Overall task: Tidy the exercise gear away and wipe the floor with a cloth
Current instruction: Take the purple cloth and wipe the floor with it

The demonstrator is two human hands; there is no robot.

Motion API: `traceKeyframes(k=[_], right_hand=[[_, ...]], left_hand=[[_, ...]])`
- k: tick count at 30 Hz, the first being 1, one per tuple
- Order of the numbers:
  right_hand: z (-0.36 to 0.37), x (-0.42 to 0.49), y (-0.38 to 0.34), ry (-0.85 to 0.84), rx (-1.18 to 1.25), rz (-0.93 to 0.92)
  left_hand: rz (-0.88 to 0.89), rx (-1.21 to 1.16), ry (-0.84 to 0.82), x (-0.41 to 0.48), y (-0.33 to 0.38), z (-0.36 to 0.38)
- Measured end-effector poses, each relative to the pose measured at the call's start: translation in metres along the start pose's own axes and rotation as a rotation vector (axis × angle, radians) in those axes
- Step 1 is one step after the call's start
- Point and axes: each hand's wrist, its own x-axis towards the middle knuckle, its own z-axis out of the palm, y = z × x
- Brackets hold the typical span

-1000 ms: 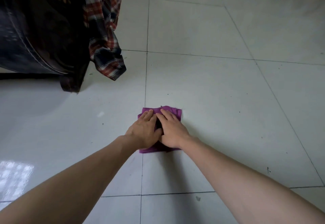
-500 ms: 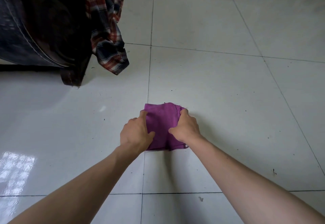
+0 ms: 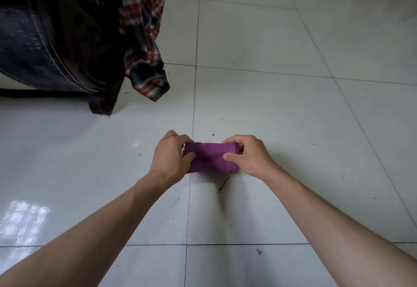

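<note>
A purple cloth (image 3: 209, 157), folded into a short thick band, sits low over the white tiled floor (image 3: 282, 110) in the middle of the view. My left hand (image 3: 169, 158) grips its left end, thumb on top and fingers curled round the far edge. My right hand (image 3: 250, 154) grips the right end the same way. A loose thread hangs from the cloth's lower right corner. Whether the cloth touches the tiles is unclear.
Dark wooden furniture (image 3: 99, 104) draped with dark fabric stands at the upper left, and a red plaid shirt (image 3: 146, 65) hangs off it down to the floor. Small dark specks dot the tiles around the cloth.
Both hands went from pressing flat on the spread cloth to its two sides, then folded it over into a narrower band and gripped its ends.
</note>
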Motion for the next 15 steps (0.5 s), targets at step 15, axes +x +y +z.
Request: traceKeyframes(k=[15], right_hand=[[0.007, -0.005, 0.008, 0.03, -0.046, 0.147]], left_hand=[[-0.23, -0.173, -0.178, -0.009, 0.001, 0.002]])
